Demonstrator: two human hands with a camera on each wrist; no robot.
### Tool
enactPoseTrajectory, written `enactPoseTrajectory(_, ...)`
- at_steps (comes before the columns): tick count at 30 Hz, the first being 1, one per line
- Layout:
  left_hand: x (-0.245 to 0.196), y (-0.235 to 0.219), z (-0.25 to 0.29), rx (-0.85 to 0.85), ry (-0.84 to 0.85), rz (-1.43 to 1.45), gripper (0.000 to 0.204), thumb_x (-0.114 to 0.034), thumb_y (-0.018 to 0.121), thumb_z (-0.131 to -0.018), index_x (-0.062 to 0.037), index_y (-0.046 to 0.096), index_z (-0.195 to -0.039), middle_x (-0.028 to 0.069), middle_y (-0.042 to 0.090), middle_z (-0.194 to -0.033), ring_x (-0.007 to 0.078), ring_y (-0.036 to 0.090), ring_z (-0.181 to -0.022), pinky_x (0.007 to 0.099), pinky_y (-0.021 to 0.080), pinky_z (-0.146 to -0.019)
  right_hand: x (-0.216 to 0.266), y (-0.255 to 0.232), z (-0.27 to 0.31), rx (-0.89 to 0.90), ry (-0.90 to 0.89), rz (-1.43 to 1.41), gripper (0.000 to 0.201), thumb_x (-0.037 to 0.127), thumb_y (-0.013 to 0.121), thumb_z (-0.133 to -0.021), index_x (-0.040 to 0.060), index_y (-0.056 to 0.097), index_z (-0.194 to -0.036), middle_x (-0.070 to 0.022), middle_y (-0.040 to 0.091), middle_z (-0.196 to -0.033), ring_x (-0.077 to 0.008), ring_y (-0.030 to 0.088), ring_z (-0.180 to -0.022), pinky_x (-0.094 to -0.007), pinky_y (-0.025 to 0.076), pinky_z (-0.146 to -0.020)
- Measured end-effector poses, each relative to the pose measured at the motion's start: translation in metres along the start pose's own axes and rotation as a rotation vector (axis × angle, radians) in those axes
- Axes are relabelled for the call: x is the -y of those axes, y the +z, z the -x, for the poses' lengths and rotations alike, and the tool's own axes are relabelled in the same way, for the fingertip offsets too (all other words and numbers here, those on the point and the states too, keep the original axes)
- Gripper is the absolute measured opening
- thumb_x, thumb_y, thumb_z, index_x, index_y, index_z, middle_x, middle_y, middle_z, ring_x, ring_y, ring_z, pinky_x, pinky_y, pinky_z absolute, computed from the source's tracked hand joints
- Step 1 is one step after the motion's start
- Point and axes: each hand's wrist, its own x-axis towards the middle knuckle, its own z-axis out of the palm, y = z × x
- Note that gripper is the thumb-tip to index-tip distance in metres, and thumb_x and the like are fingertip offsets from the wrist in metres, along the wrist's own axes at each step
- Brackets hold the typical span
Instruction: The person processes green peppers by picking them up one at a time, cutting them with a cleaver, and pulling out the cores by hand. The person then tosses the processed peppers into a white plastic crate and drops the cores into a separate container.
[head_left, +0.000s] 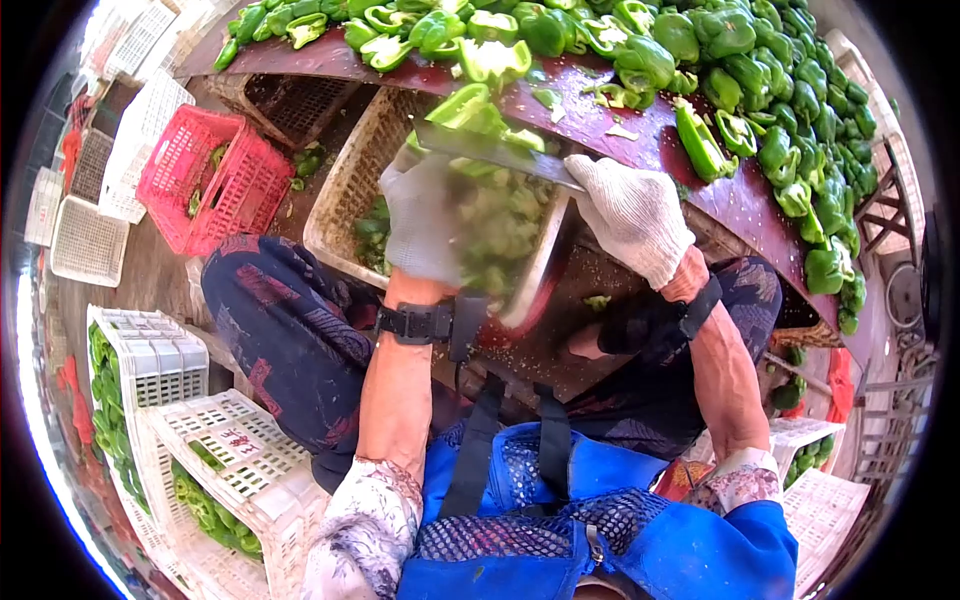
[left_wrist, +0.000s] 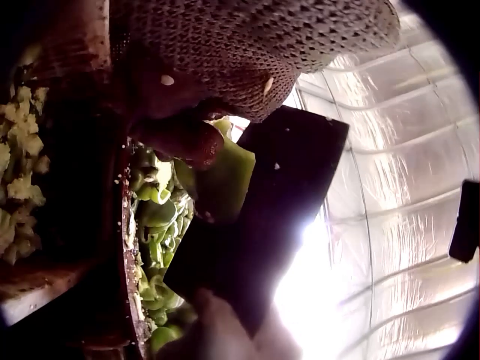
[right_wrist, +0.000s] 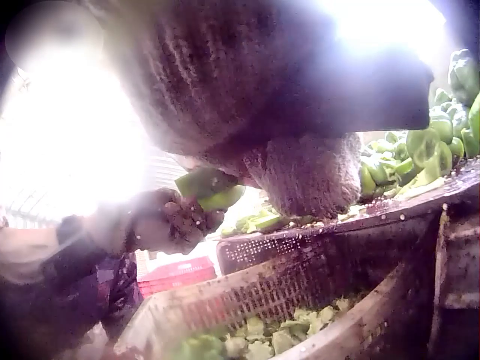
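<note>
In the head view the gloved left hand [head_left: 418, 215] holds a cut green pepper [head_left: 465, 112] above a crate; the left wrist view shows the pepper [left_wrist: 229, 176] at its fingers. A wide knife [head_left: 490, 152] crosses in front of the pepper, its handle end gripped by the gloved right hand [head_left: 632, 215]. The dark blade [left_wrist: 262, 195] lies beside the pepper in the left wrist view. In the right wrist view the right hand [right_wrist: 262, 120] is close to the left hand [right_wrist: 169, 223]. Blur hides part of the crate's contents.
Below the hands, the crate [head_left: 345, 170] contains green pieces. Whole and halved peppers [head_left: 735, 60] cover much of the dark red table [head_left: 600, 130]. A pink basket [head_left: 215, 180] stands at the left, with white crates [head_left: 235, 430] of peppers nearer the body. The person's knees flank the crate.
</note>
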Motion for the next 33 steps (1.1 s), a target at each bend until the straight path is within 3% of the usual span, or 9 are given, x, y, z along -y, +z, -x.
enactPoseTrajectory(1, 0.005, -0.005, -0.004, 0.094, 0.223, -0.198, 0.014, 0.004, 0.049, -0.099, -0.0014, 0.056, -0.110, 0.0145, 0.068, -0.091, 0.0191, 0.062, -0.063, 0.0302, 0.048, -0.052, 0.002, 0.001, -0.001, -0.018, 0.002, 0.024, 0.024, 0.013, 0.066, -0.091, 0.0084, 0.066, -0.115, -0.0130, 0.065, -0.081, -0.0357, 0.067, -0.071, -0.0452, 0.054, -0.061)
enactPoseTrajectory(8, 0.003, -0.019, -0.001, 0.100, -0.188, 0.106, 0.022, -0.007, 0.044, -0.106, -0.0010, 0.057, -0.122, 0.0167, 0.068, -0.097, 0.0131, 0.057, -0.065, 0.0241, 0.041, -0.051, -0.011, -0.002, -0.018, -0.076, -0.074, 0.135, 0.012, 0.007, 0.059, -0.088, 0.0071, 0.055, -0.099, -0.0112, 0.063, -0.074, -0.0330, 0.068, -0.067, -0.0424, 0.054, -0.057)
enactPoseTrajectory(12, -0.042, -0.017, 0.006, 0.024, -0.329, 0.388, 0.034, -0.008, 0.044, -0.107, 0.0017, 0.055, -0.137, 0.0172, 0.069, -0.096, 0.0098, 0.056, -0.061, 0.0240, 0.041, -0.049, -0.090, 0.022, -0.024, -0.047, 0.342, 0.379, 0.014, 0.018, 0.059, -0.097, 0.0090, 0.064, -0.107, -0.0146, 0.070, -0.080, -0.0371, 0.070, -0.072, -0.0468, 0.056, -0.062)
enactPoseTrajectory(16, -0.038, -0.017, 0.007, -0.039, -0.281, 0.444, 0.030, -0.011, 0.055, -0.106, -0.0068, 0.058, -0.136, 0.0148, 0.071, -0.109, 0.0195, 0.067, -0.071, 0.0290, 0.052, -0.052, -0.085, -0.007, -0.045, -0.112, 0.689, -0.133, 0.028, 0.030, 0.061, -0.100, 0.0031, 0.065, -0.105, -0.0218, 0.072, -0.083, -0.0413, 0.073, -0.081, -0.0498, 0.057, -0.074)
enactPoseTrajectory(20, -0.024, -0.024, 0.004, -0.023, -0.301, 0.542, 0.031, -0.017, 0.063, -0.104, -0.0094, 0.059, -0.135, 0.0140, 0.072, -0.116, 0.0228, 0.073, -0.088, 0.0341, 0.060, -0.063, -0.068, -0.011, -0.049, -0.077, 0.851, -0.799, 0.027, 0.025, 0.063, -0.101, -0.0005, 0.063, -0.109, -0.0106, 0.065, -0.065, -0.0198, 0.057, -0.039, -0.0333, 0.047, -0.036)
enactPoseTrajectory(23, -0.032, -0.022, 0.005, -0.067, -0.288, 0.447, 0.038, -0.015, 0.069, -0.100, -0.0066, 0.058, -0.136, 0.0124, 0.071, -0.118, 0.0241, 0.073, -0.098, 0.0375, 0.061, -0.073, -0.068, -0.007, -0.048, -0.002, 0.813, -0.850, 0.027, 0.026, 0.065, -0.099, -0.0010, 0.064, -0.101, -0.0120, 0.068, -0.066, -0.0193, 0.063, -0.048, -0.0332, 0.050, -0.045)
enactPoseTrajectory(27, -0.020, -0.086, -0.023, 0.126, -0.129, 0.785, 0.038, -0.014, 0.070, -0.097, -0.0017, 0.059, -0.132, 0.0099, 0.070, -0.112, 0.0211, 0.069, -0.092, 0.0356, 0.059, -0.077, -0.063, -0.008, -0.041, -0.024, 0.880, -0.952, 0.024, 0.023, 0.066, -0.100, -0.0004, 0.062, -0.101, -0.0093, 0.064, -0.061, -0.0185, 0.058, -0.039, -0.0310, 0.044, -0.035)
enactPoseTrajectory(30, -0.100, -0.123, -0.018, 0.200, 0.085, 1.147, 0.034, -0.027, 0.075, -0.095, -0.0019, 0.067, -0.115, 0.0023, 0.066, -0.082, 0.0149, 0.063, -0.068, 0.0319, 0.055, -0.068, -0.076, 0.003, -0.033, -0.056, 0.782, -0.858, 0.021, 0.022, 0.066, -0.100, 0.0020, 0.065, -0.104, -0.0069, 0.064, -0.062, -0.0168, 0.059, -0.042, -0.0305, 0.046, -0.039)
enactPoseTrajectory(33, -0.162, -0.147, 0.010, 0.606, 0.349, 1.269, 0.038, -0.003, 0.077, -0.083, -0.0024, 0.065, -0.119, 0.0029, 0.065, -0.090, 0.0141, 0.060, -0.078, 0.0293, 0.052, -0.073, -0.039, -0.020, -0.043, 0.005, 0.920, -0.973, 0.017, 0.020, 0.064, -0.099, 0.0045, 0.066, -0.105, -0.0053, 0.064, -0.066, -0.0149, 0.058, -0.044, -0.0295, 0.045, -0.040)
